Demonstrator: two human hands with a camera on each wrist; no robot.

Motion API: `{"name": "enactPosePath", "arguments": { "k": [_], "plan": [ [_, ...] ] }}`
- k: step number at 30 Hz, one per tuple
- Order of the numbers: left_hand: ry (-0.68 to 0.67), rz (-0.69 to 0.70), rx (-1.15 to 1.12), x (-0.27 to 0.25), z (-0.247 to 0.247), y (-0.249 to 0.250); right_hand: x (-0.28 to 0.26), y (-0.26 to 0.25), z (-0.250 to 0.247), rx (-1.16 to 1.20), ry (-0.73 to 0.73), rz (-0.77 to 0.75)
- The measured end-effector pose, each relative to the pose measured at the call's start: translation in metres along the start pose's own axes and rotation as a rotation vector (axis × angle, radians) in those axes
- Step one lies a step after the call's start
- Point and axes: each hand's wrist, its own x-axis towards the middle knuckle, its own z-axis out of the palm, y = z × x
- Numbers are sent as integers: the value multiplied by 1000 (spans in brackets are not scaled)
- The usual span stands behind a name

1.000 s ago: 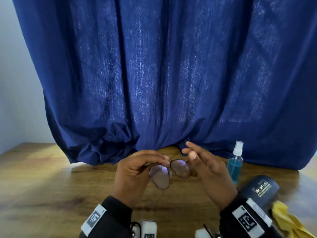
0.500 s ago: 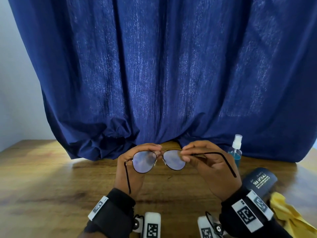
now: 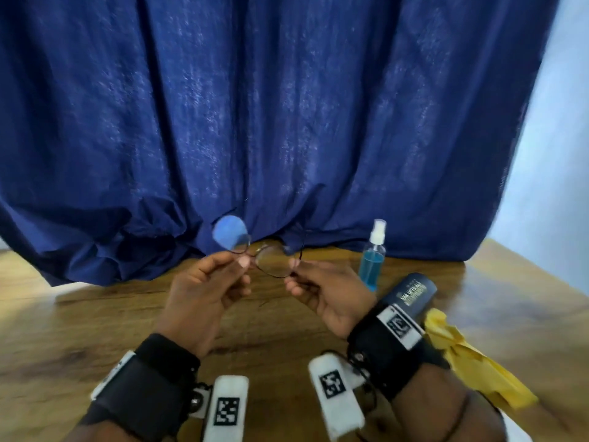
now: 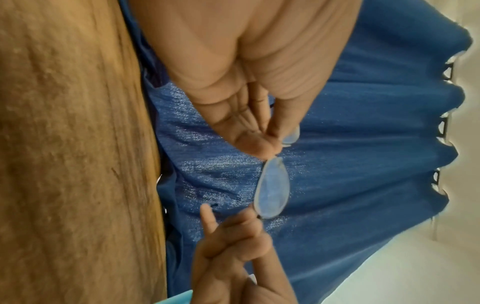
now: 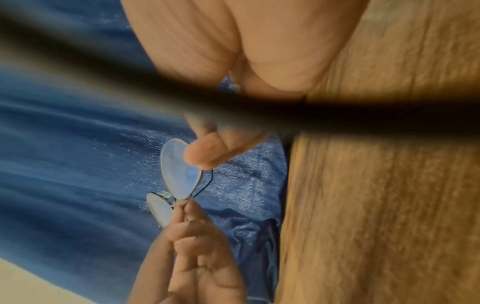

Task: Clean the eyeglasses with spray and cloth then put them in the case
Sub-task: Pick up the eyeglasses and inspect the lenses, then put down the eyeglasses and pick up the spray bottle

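Thin-rimmed eyeglasses (image 3: 274, 261) hang tilted above the wooden table (image 3: 95, 314), their left lens higher, against the curtain. My left hand (image 3: 242, 258) pinches the frame near the bridge, and my right hand (image 3: 293, 271) pinches the outer rim of the lower lens. The left wrist view shows a lens (image 4: 272, 191) edge-on between the two hands. In the right wrist view my thumb (image 5: 207, 156) lies on a lens (image 5: 176, 174). A clear spray bottle (image 3: 371, 260) of blue liquid stands right of my right hand. Behind my right wrist lie a dark case (image 3: 412, 295) and a yellow cloth (image 3: 471, 358).
A dark blue curtain (image 3: 287, 122) hangs down to the table's far edge just behind the glasses. Pale wall (image 3: 557, 154) shows at the right. A blurred dark band (image 5: 259, 107) crosses the right wrist view. Bare wood stretches to the left and in front of my hands.
The glasses were held level half a second ago; now they are tilted with the left lens raised. Both hands shifted their grip toward the lenses. My head view has swung right.
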Motion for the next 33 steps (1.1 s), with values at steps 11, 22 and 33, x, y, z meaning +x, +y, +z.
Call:
{"name": "enactPosePath", "arguments": {
  "k": [11, 22, 33],
  "plan": [
    [-10, -610, 318, 6, -24, -11, -13, 23, -6, -303, 282, 89],
    [-228, -358, 201, -5, 0, -3, -57, -27, -39, -880, 278, 15],
    [-235, -261, 157, -11, 7, -4, 28, -73, -104, -1331, 391, 43]
  ]
}}
